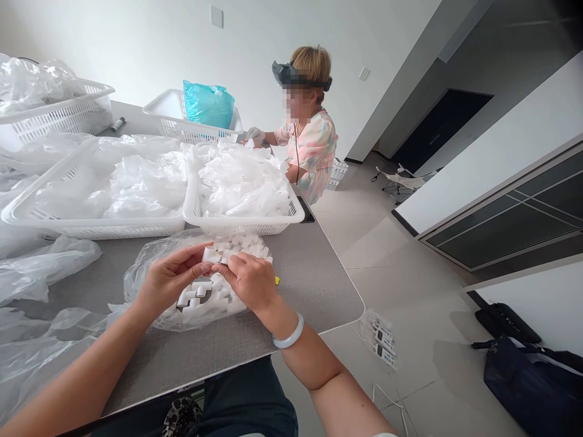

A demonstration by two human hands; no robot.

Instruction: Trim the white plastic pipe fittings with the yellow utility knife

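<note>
Over the grey table, my left hand pinches a small white cylindrical piece between thumb and fingers. My right hand, with a pale bangle on its wrist, is closed up against the piece's right side. Its fingertips hide whatever lies between them. Beneath both hands a clear plastic bag lies spread open. Several similar white cylindrical pieces rest in it, some with dark open ends.
Two white baskets of crumpled clear bags stand behind my hands. Loose plastic film covers the table's left. A phone lies beside the right basket. A blue bag sits farther back. A co-worker is at the far edge.
</note>
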